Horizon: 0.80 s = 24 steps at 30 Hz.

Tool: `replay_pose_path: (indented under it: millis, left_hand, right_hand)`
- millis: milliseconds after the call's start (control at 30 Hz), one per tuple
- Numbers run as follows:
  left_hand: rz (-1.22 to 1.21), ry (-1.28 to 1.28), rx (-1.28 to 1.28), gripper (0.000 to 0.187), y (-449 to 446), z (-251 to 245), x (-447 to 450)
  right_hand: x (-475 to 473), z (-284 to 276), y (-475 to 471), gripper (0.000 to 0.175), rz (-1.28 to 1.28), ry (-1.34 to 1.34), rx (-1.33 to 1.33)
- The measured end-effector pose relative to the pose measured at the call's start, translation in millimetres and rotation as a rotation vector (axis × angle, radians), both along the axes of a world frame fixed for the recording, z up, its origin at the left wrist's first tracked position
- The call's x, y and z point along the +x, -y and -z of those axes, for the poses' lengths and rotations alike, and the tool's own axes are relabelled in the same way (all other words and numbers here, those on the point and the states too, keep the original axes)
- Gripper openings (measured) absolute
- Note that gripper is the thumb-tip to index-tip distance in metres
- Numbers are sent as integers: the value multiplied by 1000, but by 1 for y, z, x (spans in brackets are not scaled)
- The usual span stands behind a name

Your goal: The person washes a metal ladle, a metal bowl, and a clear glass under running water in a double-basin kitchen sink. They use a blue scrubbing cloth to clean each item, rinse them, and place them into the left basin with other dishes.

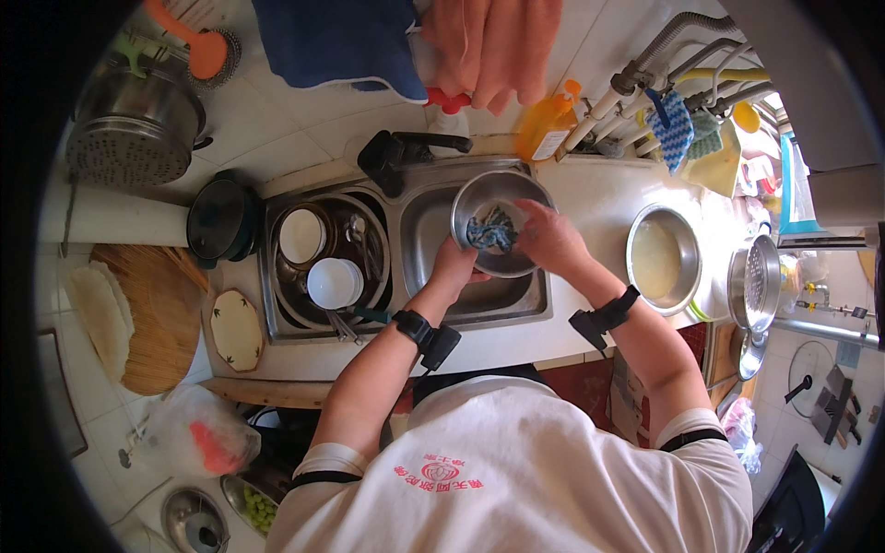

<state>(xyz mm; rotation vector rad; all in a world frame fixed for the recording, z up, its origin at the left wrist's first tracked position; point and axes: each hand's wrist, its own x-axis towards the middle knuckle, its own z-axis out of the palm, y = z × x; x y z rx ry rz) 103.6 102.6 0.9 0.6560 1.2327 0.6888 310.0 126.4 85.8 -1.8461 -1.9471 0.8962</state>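
Observation:
A steel bowl (484, 186) is tilted over the right basin (429, 235) of a double stainless-steel sink. My left hand (453, 269) grips it at its lower left rim. A crumpled blue and white dishcloth (492, 231) lies inside the bowl. My right hand (553, 238) reaches over the bowl's right side, fingers inside and close to the cloth; whether they pinch it is hidden. In the left basin, a large dark pan (283, 276) holds white bowls (333, 283) and several spoons (370, 249).
A black faucet (387, 155) stands behind the sink, near an orange soap bottle (546, 128). On the right counter sits a steel basin (664, 259) with cloudy liquid. A dark green pot (221, 218) and an octagonal plate (237, 330) are at the left. Towels (484, 48) hang above.

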Motion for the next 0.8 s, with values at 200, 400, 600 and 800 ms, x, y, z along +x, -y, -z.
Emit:
replay_pose_path:
  millis: [200, 400, 600, 800]
  left_hand:
    - [39, 44, -27, 37, -23, -33, 21]
    - [68, 96, 27, 35, -52, -69, 46]
    - [71, 98, 33, 33, -75, -89, 61]
    - [32, 78, 82, 35, -80, -100, 66]
  right_hand:
    - [53, -39, -99, 30, 185, 180, 584]
    - [84, -64, -207, 35, -58, 513, 336]
    - [90, -55, -223, 35, -116, 537, 326]
    - [89, -52, -217, 30, -102, 642, 303]
